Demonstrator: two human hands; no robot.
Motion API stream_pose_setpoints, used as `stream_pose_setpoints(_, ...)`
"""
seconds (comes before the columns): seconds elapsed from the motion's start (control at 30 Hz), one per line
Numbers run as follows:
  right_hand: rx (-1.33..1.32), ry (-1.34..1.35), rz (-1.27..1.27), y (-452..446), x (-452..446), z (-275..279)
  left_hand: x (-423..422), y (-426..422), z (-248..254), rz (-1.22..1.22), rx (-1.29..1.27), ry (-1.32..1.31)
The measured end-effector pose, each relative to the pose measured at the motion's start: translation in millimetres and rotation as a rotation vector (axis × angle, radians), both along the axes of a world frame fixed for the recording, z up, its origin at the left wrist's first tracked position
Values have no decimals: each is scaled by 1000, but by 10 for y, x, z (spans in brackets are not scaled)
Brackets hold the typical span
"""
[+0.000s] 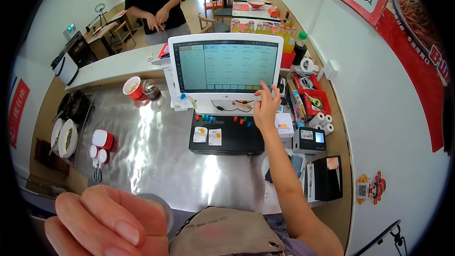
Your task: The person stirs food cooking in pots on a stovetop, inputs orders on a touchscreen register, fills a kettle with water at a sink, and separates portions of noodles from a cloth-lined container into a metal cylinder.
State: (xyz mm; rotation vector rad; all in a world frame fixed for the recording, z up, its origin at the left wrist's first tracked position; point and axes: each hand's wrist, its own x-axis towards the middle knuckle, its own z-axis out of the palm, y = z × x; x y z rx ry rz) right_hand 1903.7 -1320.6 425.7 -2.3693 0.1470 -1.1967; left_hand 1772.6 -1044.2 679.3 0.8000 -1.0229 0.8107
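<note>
My right hand (pixel 267 106) is at the lower right corner of a white-framed touchscreen till (pixel 227 66). Its index finger is stretched up to the coloured buttons along the screen's bottom edge, and the other fingers are apart, holding nothing. Close to the camera at the lower left, my left hand (pixel 106 223) is raised with its fingers curled together. Whatever those fingers may hold is hidden. Under the screen sits a black cash drawer (pixel 227 149) with two small stacks of receipts (pixel 207 136) and several coloured pegs on top.
A steel counter (pixel 156 166) carries a red cup (pixel 133 88), a dark jar (pixel 151 90), red-and-white containers (pixel 103 139) and scissors (pixel 97 174). White bowls (pixel 68 138) stand left. Right are a red basket (pixel 316 102), paper rolls (pixel 322 121) and a small printer (pixel 309 140). Another person (pixel 156 0) stands beyond the counter.
</note>
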Motion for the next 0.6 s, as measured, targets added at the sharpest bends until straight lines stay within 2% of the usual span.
stream_pose_setpoints(0.6, 133, -69, -15, 112, -253, 94, -82, 146, 27, 55, -38, 4)
